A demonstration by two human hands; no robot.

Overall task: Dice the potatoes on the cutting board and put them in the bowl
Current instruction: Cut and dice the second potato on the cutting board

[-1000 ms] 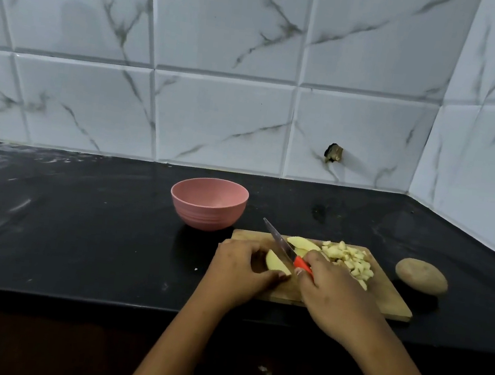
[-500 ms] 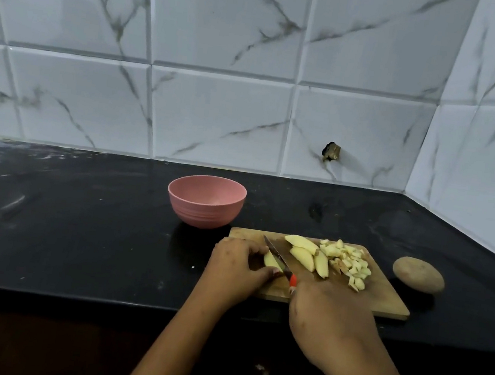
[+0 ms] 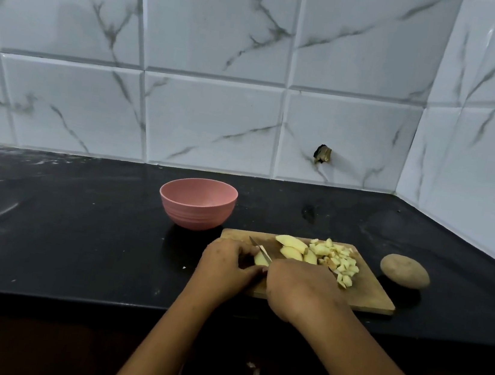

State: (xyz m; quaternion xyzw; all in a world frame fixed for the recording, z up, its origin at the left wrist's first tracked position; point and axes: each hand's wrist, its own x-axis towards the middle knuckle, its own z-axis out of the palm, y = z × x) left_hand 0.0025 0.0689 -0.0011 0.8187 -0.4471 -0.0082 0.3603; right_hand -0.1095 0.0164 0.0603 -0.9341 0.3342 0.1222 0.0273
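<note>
One potato piece (image 3: 260, 258) is held at the left end of the one cutting board (image 3: 367, 293) by the left hand (image 3: 226, 263), fingers curled round it. One knife (image 3: 260, 248), gripped in the right hand (image 3: 299, 285), is laid against it. Three wedges (image 3: 292, 252) and one heap of dice (image 3: 337, 260) lie alongside. One pink bowl (image 3: 197, 202) stands just behind the board, one whole potato (image 3: 405, 270) to its right.

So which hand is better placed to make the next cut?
Right. The right hand grips the knife, its blade across the potato piece, while the left hand holds that piece on the cutting board.
</note>
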